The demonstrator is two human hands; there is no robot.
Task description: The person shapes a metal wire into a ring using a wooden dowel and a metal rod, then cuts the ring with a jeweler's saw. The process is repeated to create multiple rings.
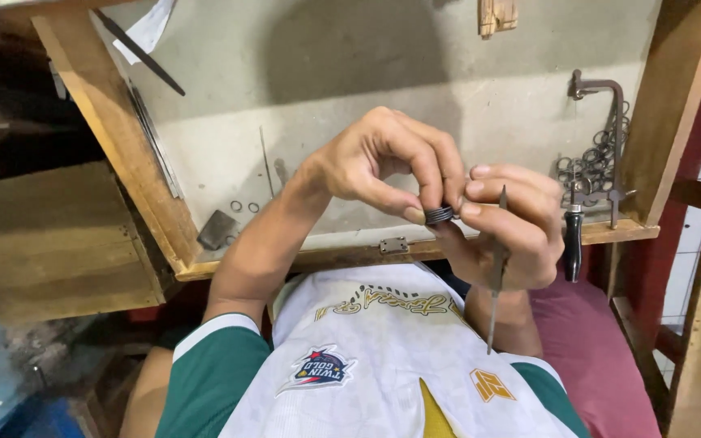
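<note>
Left hand (383, 166) and right hand (509, 227) pinch dark ring (440, 214), wrists raised

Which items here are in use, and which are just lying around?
In use:
left hand
right hand
dark ring
thin file

Lying about:
frame saw
loose rings
two small rings
metal scrap

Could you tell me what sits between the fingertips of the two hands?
In the head view, a small dark ring sits pinched between the left hand and the right hand, which also holds a thin metal file.
</note>
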